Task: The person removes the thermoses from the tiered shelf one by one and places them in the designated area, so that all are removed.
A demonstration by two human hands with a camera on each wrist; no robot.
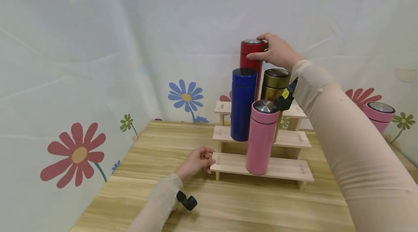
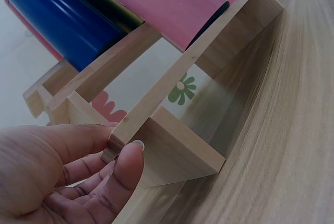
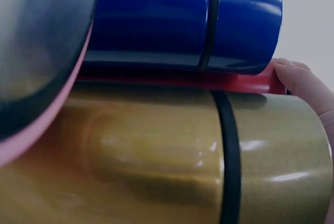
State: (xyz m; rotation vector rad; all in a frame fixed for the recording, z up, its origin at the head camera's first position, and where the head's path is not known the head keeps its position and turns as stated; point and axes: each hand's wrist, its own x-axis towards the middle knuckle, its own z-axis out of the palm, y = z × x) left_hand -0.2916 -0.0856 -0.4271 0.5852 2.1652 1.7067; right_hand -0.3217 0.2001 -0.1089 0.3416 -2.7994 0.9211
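My right hand (image 1: pixel 278 50) grips the red thermos bottle (image 1: pixel 249 48) near its lid, at the back top step of a small three-step wooden stand (image 1: pixel 228 161). In the right wrist view, only a strip of the red bottle shows behind the others. My left hand (image 2: pixel 68 174) pinches the left end of the stand's lowest step between thumb and fingers. A blue thermos bottle (image 1: pixel 243 110) and a gold one (image 1: pixel 275 85) stand upright on the middle step. On the lowest step stands a pink thermos bottle (image 1: pixel 260 141), partly covering the gold one.
Another pink bottle (image 1: pixel 380 114) stands at the far right, partly hidden by my right sleeve (image 1: pixel 352 141). The stand sits on a wood-grain table (image 1: pixel 156 145). Behind it hangs a pale curtain (image 1: pixel 147 43) printed with flowers.
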